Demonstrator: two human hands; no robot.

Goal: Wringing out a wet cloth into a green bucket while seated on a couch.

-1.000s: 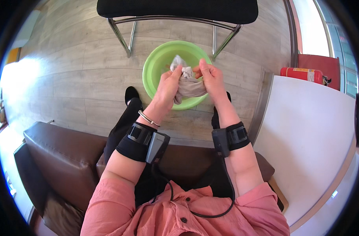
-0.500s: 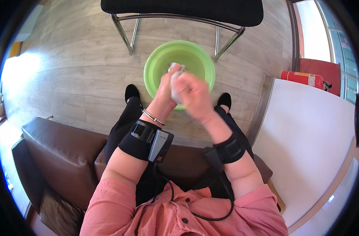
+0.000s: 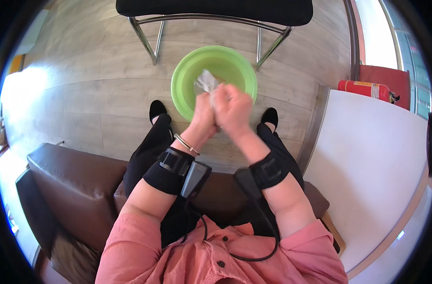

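Note:
A light green basin [image 3: 180, 78] stands on the floor between my feet, with what looks like water inside. Over its near side my two hands are pressed together, both closed on a wet whitish-grey cloth [image 3: 206, 81]. My left hand [image 3: 204, 115] grips the cloth from the left, its fingers curled. Right against it, my right hand [image 3: 233, 105] makes a fist around the same cloth and is slightly blurred. A bunched end of the cloth sticks out beyond the knuckles above the basin; the part inside my fists is hidden.
Beyond the basin is a black chair [image 3: 216, 10] with metal legs. I sit on a brown leather sofa [image 3: 78, 182]. At right stand a white-topped table [image 3: 367, 156] and a red fire extinguisher [image 3: 365, 89]. A black cable [image 3: 263, 259] hangs across my lap.
My right hand has drawn back and turned beside the left, its blur lessening. More of the cloth's far end now shows beyond my fists.

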